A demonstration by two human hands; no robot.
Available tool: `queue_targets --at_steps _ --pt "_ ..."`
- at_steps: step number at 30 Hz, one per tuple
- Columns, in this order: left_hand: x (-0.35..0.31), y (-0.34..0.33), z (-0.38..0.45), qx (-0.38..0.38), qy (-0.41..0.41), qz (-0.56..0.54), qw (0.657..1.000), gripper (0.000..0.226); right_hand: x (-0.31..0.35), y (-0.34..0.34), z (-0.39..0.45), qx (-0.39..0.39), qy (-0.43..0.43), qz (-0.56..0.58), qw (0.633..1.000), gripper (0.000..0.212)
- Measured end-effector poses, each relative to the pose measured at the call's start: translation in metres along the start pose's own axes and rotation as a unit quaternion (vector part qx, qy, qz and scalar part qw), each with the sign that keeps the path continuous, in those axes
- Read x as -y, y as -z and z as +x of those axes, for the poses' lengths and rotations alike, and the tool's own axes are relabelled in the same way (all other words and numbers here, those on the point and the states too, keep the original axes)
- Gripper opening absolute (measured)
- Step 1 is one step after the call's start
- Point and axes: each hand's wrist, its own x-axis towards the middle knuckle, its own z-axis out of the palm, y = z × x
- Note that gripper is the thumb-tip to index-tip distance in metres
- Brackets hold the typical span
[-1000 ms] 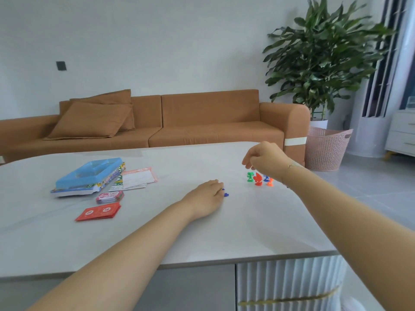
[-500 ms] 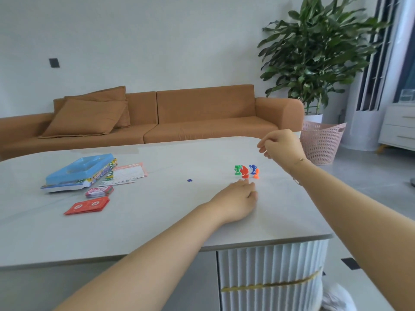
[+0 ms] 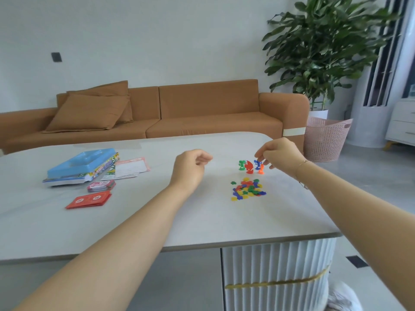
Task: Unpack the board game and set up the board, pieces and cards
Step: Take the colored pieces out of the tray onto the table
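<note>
Four small plastic figures stand close together on the white table (image 3: 139, 223): green (image 3: 241, 164), red (image 3: 249, 168), blue (image 3: 258, 164) and orange (image 3: 261, 169). My right hand (image 3: 280, 156) reaches in from the right and pinches the blue figure at its top. Just in front of the figures lies a pile of several coloured chips (image 3: 248, 190). My left hand (image 3: 190, 169) hovers left of the figures with its fingers curled; what is under it is hidden. Far left sit a blue tray (image 3: 80, 162) on the game box (image 3: 67, 181), printed sheets (image 3: 131, 168), a pink card stack (image 3: 101, 185) and a red card stack (image 3: 89, 199).
The table's near edge (image 3: 258, 240) and rounded right corner are close to me. Behind the table runs a brown sofa (image 3: 202, 122). A large potted plant (image 3: 321, 48), a pink basket (image 3: 325, 140) and a white cabinet (image 3: 402, 124) stand at the right.
My left hand lifted off the table and moved left, uncovering the pile of coloured chips. My right hand came down to the blue figure. The camera shifted slightly.
</note>
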Motion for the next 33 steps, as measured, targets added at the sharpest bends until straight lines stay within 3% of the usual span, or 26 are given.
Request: queue_targets --at_steps 2,5,14,18,24,28,33 --pt "0.013 0.006 0.003 0.009 0.01 0.104 0.994 0.027 0.0 -0.005 0.002 -0.01 0.007 -0.009 1.0 0.036" --pt "0.014 0.002 0.0 0.163 0.065 0.242 0.954 0.041 0.001 -0.012 0.003 -0.041 0.002 -0.026 0.999 0.036" --pt "-0.032 -0.019 -0.035 0.317 0.038 0.199 0.927 0.059 0.002 -0.006 0.002 -0.077 -0.008 -0.017 0.997 0.037" --pt "-0.042 -0.04 -0.037 0.31 0.046 0.221 0.923 0.053 -0.001 -0.001 0.004 -0.096 -0.003 0.0 0.995 0.037" --pt "-0.057 -0.063 -0.036 0.24 0.066 0.186 0.951 0.045 -0.007 0.008 0.008 -0.113 -0.013 0.044 0.993 0.037" --pt "-0.066 -0.072 -0.04 0.228 0.061 0.099 0.967 0.04 -0.013 0.012 0.007 -0.115 -0.021 0.055 0.992 0.036" --pt "-0.082 -0.08 -0.032 0.13 0.17 -0.048 0.976 0.042 -0.008 0.013 0.008 -0.146 -0.009 0.084 0.986 0.033"
